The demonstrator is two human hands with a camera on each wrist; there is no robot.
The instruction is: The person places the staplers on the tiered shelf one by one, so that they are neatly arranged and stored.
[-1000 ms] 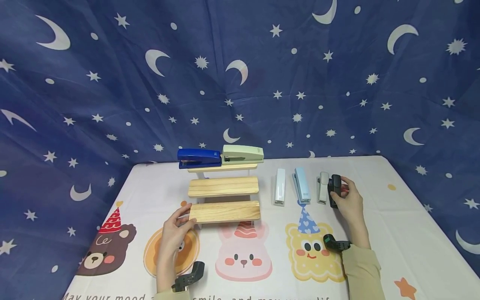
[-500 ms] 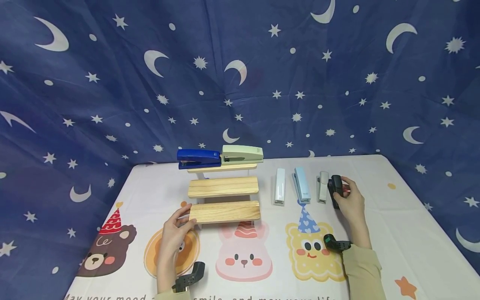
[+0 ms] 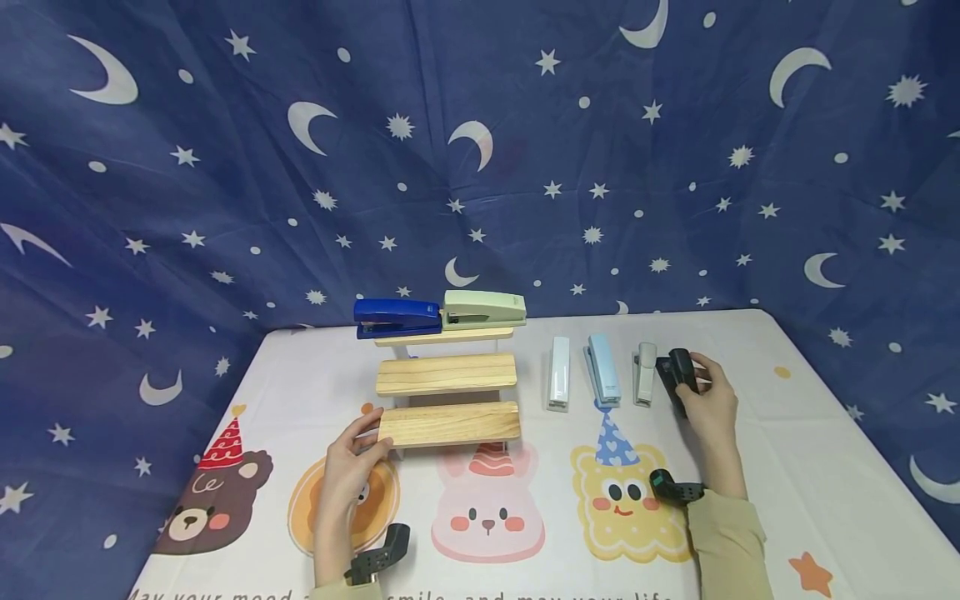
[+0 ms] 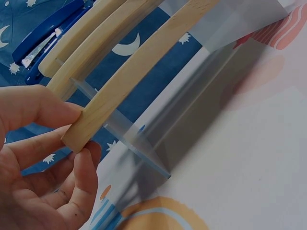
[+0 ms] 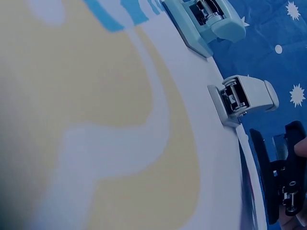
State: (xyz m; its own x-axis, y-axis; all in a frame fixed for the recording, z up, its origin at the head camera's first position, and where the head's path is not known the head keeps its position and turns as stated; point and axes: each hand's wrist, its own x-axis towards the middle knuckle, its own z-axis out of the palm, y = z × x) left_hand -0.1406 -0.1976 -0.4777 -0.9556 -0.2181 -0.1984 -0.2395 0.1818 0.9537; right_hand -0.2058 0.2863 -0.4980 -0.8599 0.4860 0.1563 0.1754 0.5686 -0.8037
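Observation:
My left hand (image 3: 351, 454) pinches the left end of the lowest board of a three-step wooden rack (image 3: 450, 423). In the left wrist view, thumb and fingers close on that board's end (image 4: 88, 127). On the right, my right hand (image 3: 711, 408) grips a black stapler (image 3: 681, 368), which is rolled over so its dark base shows on the left. The right wrist view has this black stapler (image 5: 265, 177) at its right edge, with most of the hand out of frame. Left of it stands a small grey stapler (image 3: 645, 375), apart from it.
A dark blue stapler (image 3: 397, 315) and a pale green stapler (image 3: 483, 308) lie end to end on the rack's top board. Between rack and grey stapler are a white stapler (image 3: 558, 373) and a light blue stapler (image 3: 603, 371). A blue starry curtain (image 3: 480, 208) hangs behind.
My right hand has shifted slightly right with the black stapler, which has rolled and drawn away from the grey one. My left hand has stayed at the rack.

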